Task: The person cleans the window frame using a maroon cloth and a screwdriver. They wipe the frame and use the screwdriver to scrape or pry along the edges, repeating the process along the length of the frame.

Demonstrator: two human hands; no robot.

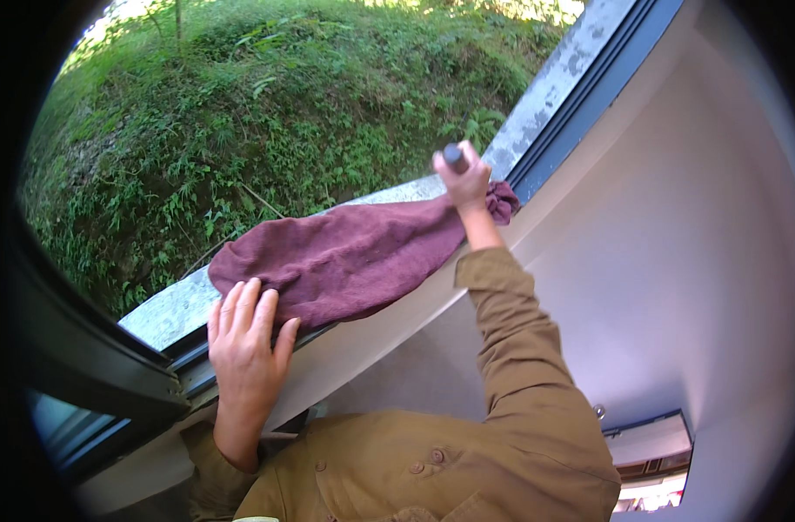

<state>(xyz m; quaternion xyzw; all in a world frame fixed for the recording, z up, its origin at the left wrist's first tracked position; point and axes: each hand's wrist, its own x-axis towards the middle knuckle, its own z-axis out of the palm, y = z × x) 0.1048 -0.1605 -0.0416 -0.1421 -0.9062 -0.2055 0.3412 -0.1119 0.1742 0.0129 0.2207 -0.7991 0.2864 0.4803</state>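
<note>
A maroon cloth (358,261) lies lengthwise over the window sill and its track, rumpled at the near left and bunched at its right end. My left hand (249,333) rests palm down at the cloth's left end, fingertips on its edge and thumb apart. Near the other end, my right hand (466,179) is closed around a dark cylindrical handle (455,158), whose rounded end points up toward me. Whatever is at the handle's lower end is hidden by the hand and the cloth.
Black window track (567,104) runs beside a pale, stained outer ledge (534,111). A dark sash frame (104,352) stands at the left. Outside is a steep green bank (273,117); a pale interior wall (665,228) curves along the right.
</note>
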